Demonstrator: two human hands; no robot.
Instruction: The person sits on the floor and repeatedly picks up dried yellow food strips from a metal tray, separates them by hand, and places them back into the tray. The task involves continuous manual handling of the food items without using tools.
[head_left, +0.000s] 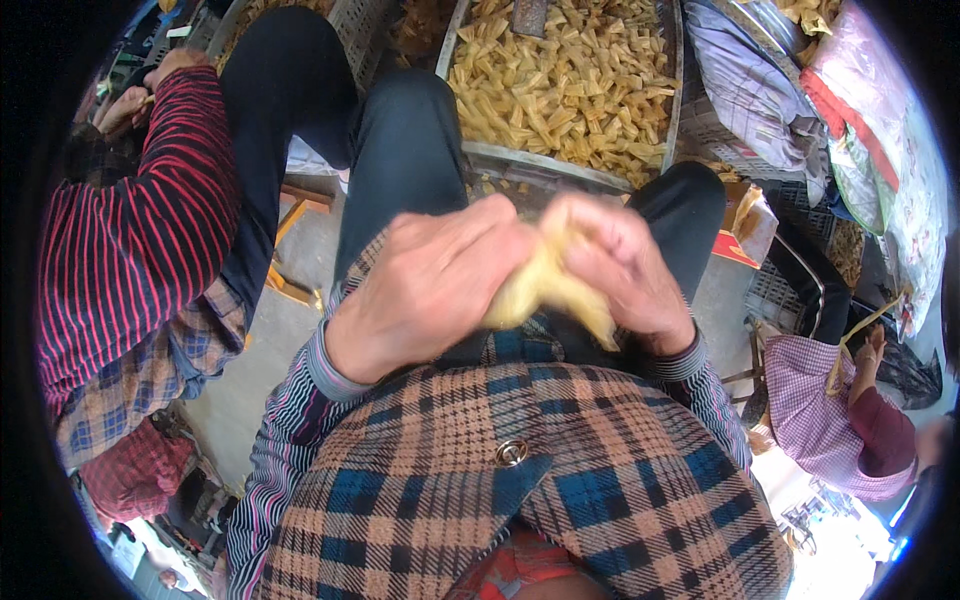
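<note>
My left hand (431, 281) and my right hand (626, 266) are raised above my lap, close together and blurred by motion. Between them is a soft pale-yellow strip (536, 289), which looks like bean-curd skin. Both hands grip it, and one end hangs below my right fingers. My left fingertips are turned away and hidden. Beyond my knees stands a shallow tray (551, 164) with a pale rim, heaped with small yellow bow-shaped pieces (562, 90) of similar material. A dark flat piece (529, 16) lies on the heap at its far side.
Close on my left sits a person in a red-striped sleeve (142, 240). An orange wooden stool frame (289, 217) is between us. To the right are a cardboard box (750, 225), a cloth-covered crate (750, 90) and another person in a checked apron (806, 412).
</note>
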